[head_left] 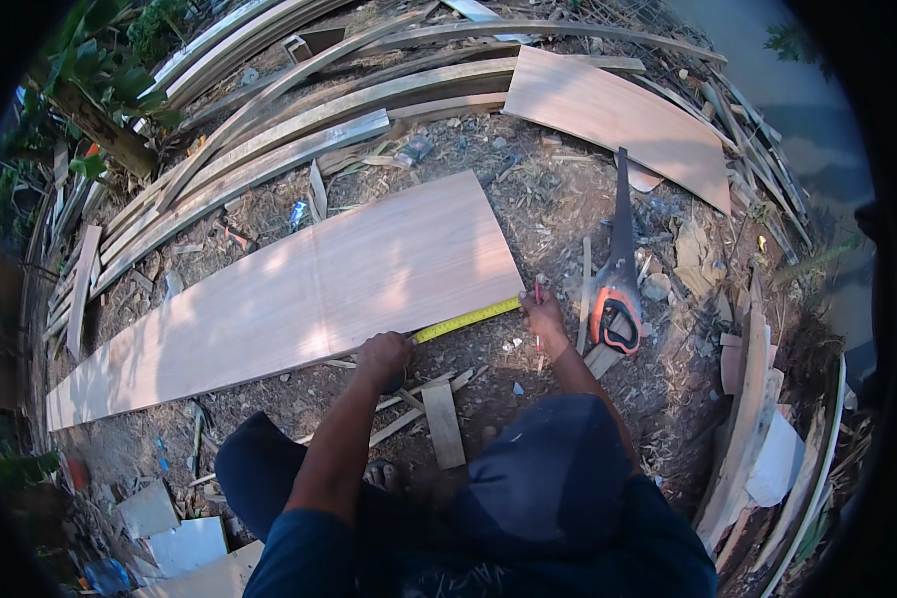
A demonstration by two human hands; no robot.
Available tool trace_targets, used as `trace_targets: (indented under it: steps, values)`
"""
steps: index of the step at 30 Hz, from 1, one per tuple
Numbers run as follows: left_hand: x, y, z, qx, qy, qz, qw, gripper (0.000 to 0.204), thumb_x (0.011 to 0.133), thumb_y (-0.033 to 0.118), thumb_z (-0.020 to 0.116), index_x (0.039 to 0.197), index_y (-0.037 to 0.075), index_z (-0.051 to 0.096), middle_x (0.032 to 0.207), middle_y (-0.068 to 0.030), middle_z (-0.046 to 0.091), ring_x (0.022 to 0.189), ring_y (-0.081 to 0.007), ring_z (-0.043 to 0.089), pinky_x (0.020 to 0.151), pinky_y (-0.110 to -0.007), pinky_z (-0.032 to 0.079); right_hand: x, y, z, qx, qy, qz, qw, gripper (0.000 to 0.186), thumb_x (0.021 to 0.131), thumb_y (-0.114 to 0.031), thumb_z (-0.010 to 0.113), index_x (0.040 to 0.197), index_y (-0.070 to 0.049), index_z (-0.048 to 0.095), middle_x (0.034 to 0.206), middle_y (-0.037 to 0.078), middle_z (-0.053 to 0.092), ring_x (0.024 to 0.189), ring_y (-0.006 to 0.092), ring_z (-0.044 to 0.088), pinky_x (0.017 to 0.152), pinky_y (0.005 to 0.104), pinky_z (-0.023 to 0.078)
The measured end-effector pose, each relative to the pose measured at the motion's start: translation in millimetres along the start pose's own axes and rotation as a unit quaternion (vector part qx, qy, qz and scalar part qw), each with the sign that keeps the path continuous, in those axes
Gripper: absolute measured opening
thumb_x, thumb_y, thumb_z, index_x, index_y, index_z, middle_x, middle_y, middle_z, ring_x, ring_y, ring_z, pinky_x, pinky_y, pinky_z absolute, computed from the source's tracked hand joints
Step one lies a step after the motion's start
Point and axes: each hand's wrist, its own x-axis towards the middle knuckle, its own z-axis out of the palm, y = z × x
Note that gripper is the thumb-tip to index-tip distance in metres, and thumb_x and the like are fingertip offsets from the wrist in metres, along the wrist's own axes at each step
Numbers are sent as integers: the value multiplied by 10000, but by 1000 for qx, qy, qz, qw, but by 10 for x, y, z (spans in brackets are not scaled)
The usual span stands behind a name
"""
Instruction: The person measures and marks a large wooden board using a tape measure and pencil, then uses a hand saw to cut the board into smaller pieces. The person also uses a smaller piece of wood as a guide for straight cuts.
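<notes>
A long, pale plywood sheet (369,269) lies across the ground in front of me. Along its near edge, close to the right corner, stretches a yellow tape measure (468,319). My left hand (385,357) is closed around the tape's case, which is mostly hidden under the fingers. At the board's corner, my right hand (545,317) grips a red pencil (539,291) that stands roughly upright, and its fingers also touch the tape's end. To the right of that hand lies a handsaw (621,264) with an orange and black handle.
Another plywood piece (618,120) lies at the far right. Long timber strips (299,140) are stacked along the far side. Wood offcuts (443,427) lie between my feet and the sheet. Curved planks (747,429) stand at the right, and a leafy plant (100,90) grows at far left.
</notes>
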Motion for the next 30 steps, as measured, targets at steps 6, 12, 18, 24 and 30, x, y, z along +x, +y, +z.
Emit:
trace_targets:
  steps: [6,12,18,24,30]
  values:
    - [-1,-21,55,-35,16,6,999,500,929,545,454,970,137,741,954,-214,702,948,-407,661,876,-507,500,17,-6,-22,22,-6,-47,999,289,925,-293,684,982,-72,505,704,38,582,422,90,475,349,262,355]
    - [20,-43,105,-24,27,2,999,491,929,534,463,943,131,742,950,-216,703,947,-402,665,871,-502,507,22,-80,-130,45,-39,42,997,247,960,-276,629,1080,-91,516,735,39,577,456,93,502,370,249,374]
    - [89,-48,150,-7,22,-9,1000,495,933,542,467,973,127,734,967,-202,706,957,-391,669,872,-495,513,-100,-284,-432,152,0,-81,985,187,1025,-214,495,1158,-89,532,928,69,580,574,136,591,442,261,453]
    - [98,-26,118,-7,10,-16,1000,494,935,544,468,999,131,731,986,-195,708,975,-379,670,881,-492,511,-39,-478,-475,-22,-87,-97,991,297,953,-155,598,1244,-95,596,871,31,617,596,110,599,484,226,449]
    - [84,-22,92,-17,4,-12,1000,487,929,543,480,1010,134,733,990,-185,711,987,-376,666,898,-478,505,53,-261,-169,-104,-73,-106,986,309,904,-224,695,1091,19,659,788,37,658,504,94,536,448,255,449]
